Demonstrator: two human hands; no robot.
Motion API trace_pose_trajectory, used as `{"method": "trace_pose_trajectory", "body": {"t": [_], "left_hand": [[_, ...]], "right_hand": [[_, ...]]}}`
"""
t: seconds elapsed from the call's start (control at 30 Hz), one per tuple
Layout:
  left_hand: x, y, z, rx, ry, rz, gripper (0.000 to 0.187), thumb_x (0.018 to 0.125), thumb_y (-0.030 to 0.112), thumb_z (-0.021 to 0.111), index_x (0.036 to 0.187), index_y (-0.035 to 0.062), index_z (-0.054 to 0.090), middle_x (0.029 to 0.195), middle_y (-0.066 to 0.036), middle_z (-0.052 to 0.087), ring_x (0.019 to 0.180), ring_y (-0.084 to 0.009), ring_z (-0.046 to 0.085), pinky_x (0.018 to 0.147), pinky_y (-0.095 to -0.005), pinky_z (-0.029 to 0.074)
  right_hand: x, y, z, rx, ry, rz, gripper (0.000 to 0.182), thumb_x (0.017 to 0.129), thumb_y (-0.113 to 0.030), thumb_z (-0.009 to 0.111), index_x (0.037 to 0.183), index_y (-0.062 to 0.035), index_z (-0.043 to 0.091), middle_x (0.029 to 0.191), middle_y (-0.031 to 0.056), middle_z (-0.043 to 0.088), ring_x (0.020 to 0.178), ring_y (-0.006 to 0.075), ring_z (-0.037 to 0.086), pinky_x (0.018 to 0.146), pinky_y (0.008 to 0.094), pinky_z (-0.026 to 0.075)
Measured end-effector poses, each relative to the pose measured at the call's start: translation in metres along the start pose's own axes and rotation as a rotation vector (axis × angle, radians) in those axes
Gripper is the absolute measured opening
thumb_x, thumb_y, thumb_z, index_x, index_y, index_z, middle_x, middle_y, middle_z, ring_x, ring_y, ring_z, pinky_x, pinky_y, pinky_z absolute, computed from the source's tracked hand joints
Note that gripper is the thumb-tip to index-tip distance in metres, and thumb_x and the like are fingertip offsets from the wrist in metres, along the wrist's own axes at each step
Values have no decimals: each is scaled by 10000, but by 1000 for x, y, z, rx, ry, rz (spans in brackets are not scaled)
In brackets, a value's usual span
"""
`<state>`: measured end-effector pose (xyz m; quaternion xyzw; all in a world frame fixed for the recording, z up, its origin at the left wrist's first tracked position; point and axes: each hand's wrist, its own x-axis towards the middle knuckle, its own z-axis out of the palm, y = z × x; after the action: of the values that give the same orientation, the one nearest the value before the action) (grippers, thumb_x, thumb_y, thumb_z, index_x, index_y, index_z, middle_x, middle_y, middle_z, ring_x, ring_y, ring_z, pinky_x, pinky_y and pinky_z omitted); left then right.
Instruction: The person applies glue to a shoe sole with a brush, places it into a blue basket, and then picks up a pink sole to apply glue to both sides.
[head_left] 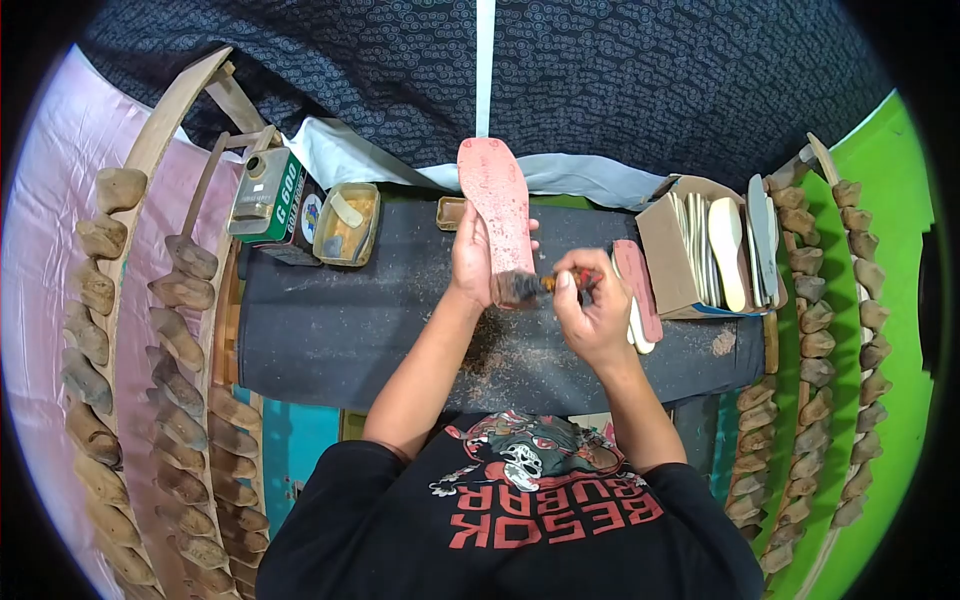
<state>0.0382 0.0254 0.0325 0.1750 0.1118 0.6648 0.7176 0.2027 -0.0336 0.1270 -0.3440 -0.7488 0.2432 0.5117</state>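
In my left hand (473,258) lies a long pinkish-red sole-shaped piece (497,195), held up over the dark table with my fingers wrapped round its edges. My right hand (597,312) is closed on the handle of a brush (520,287). The dark, blurred brush head is over the near end of the red piece, hiding part of it. Bits of debris (484,361) are scattered on the table below. Just right of my right hand, a reddish strip (638,290) lies over a pale one.
A cardboard box (672,262) of pale sole pieces stands at the right. At the left are a metal can (269,205) and a yellowish tray (347,257); a small box (450,213) sits behind my left hand. Racks of wooden lasts (180,290) flank both sides.
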Motion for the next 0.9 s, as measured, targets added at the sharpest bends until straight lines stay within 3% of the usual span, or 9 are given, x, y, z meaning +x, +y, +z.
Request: {"method": "trace_pose_trajectory", "body": {"t": [0.2, 0.5, 0.67, 0.7, 0.9], "left_hand": [[1, 6, 3, 3, 44, 2, 628, 1061, 543, 254, 1330, 64, 559, 1100, -145, 702, 943, -269, 710, 776, -400, 617], [-1, -3, 13, 61, 26, -9, 615, 1070, 532, 262, 1309, 58, 572, 1117, -98, 693, 960, -248, 696, 778, -390, 607], [-7, -6, 18, 26, 35, -69, 624, 1070, 542, 252, 1308, 58, 567, 1106, -104, 696, 954, -245, 694, 816, -391, 597], [-5, -10, 13, -14, 35, -92, 635, 1059, 564, 260, 1347, 80, 555, 1111, -182, 701, 935, -276, 713, 793, -411, 616], [-11, -10, 2, 65, 29, -103, 680, 1047, 604, 255, 1358, 67, 534, 1096, -193, 698, 851, -268, 725, 764, -394, 621]], "right_hand": [[-8, 8, -20, -53, 107, 105, 33, 908, -18, 619, 935, -18, 601, 705, 23, 636, 606, 55, 581, 538, 229, 469], [-7, 4, -23, -96, 121, 24, 72, 903, -1, 632, 963, -4, 594, 729, 30, 627, 607, 57, 575, 543, 219, 470], [1, 13, -25, -60, 244, -73, 98, 907, -13, 646, 990, 2, 594, 734, 32, 626, 602, 55, 566, 532, 224, 461], [1, 9, -22, -60, 245, -72, 98, 907, -13, 646, 990, 2, 594, 734, 32, 626, 602, 55, 566, 532, 224, 461], [-9, 10, -18, -74, 162, -43, 129, 891, -3, 663, 1006, -1, 604, 739, 29, 633, 580, 49, 560, 504, 219, 448]]}}
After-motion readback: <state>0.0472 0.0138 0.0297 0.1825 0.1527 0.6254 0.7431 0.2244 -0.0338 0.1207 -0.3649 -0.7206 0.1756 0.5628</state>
